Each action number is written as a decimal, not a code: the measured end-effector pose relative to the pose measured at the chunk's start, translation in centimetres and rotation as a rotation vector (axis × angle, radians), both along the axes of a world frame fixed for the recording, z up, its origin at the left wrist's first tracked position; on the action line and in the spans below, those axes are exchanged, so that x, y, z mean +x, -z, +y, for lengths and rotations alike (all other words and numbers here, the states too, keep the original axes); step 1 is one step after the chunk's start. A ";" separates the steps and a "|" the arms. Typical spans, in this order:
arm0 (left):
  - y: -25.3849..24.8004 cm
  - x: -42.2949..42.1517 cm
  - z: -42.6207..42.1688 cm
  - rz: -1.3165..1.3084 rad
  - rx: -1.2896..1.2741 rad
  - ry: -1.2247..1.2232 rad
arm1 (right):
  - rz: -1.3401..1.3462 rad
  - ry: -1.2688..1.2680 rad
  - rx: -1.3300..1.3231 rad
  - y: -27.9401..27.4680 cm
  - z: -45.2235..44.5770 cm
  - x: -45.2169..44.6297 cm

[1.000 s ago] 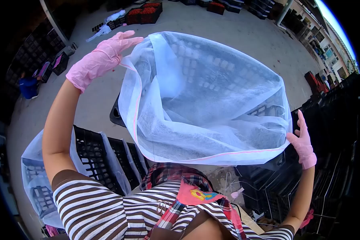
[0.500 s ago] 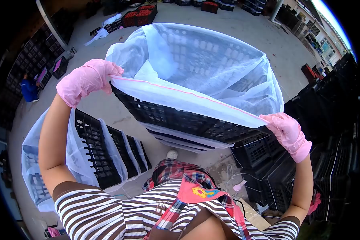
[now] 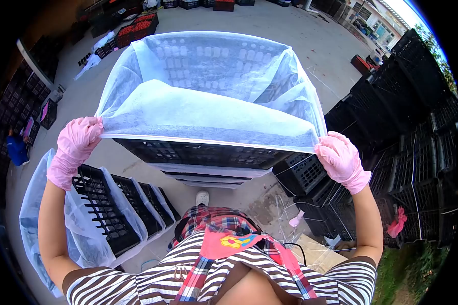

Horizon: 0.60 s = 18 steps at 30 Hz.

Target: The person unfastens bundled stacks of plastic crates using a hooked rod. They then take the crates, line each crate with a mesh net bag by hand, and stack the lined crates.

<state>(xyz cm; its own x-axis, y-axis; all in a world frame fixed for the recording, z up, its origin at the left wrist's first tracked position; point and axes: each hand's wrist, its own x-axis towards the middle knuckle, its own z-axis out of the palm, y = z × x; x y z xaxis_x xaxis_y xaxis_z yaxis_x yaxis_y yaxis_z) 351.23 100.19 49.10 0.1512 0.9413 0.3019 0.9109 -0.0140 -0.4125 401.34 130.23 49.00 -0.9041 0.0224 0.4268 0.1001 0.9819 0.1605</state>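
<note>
A black plastic crate (image 3: 203, 155) at the top of a stack stands in front of me, lined with a thin white fabric liner (image 3: 198, 114). Its near edge hangs just over the crate's near rim. My left hand (image 3: 77, 147), in a pink glove, grips the liner at the near left corner. At the near right corner my right hand (image 3: 342, 160), also gloved in pink, is closed on the same edge. The fabric is stretched between both hands. Through the liner, the far crate wall shows faintly.
Another stack of lined crates (image 3: 104, 208) stands at the lower left. Black crates (image 3: 397, 101) are piled at the right, with loose string. Crates of red items (image 3: 137, 30) lie far off. A person in blue (image 3: 17, 149) crouches at the far left.
Both hands have moved down and closed on the liner's near edge, pulling it over the near rim. The view has turned, so the crate sits further left.
</note>
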 end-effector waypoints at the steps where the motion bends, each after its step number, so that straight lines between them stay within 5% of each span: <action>1: 0.4 0.0 -0.3 -0.082 0.027 -0.059 | -0.013 0.016 -0.003 0.5 -0.4 -0.1; 7: 3.6 -1.8 -2.5 -0.186 0.164 -0.020 | 0.201 0.162 0.029 3.2 -2.2 -1.7; 10: 4.7 -1.6 -2.4 -0.322 -0.082 -0.096 | 0.130 0.185 0.038 5.0 -2.2 -1.8; 13: -0.6 0.5 -0.9 -0.133 -0.188 -0.169 | 0.071 0.332 -0.101 2.2 -3.4 -0.7; 16: -5.6 2.4 6.0 -0.534 0.270 -0.017 | 0.437 0.378 -0.438 -1.7 -2.4 -1.1; 18: -7.9 6.6 13.0 -0.808 -0.107 0.093 | 0.365 0.323 -0.419 -3.9 -0.6 -3.9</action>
<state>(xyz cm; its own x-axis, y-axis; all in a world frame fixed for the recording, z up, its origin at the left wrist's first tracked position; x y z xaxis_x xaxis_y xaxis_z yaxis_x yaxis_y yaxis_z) 357.82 113.17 56.96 0.0043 0.9656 0.2602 0.9196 -0.1060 0.3782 397.45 129.66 52.89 -0.6221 0.5009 0.6017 0.3772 0.8652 -0.3303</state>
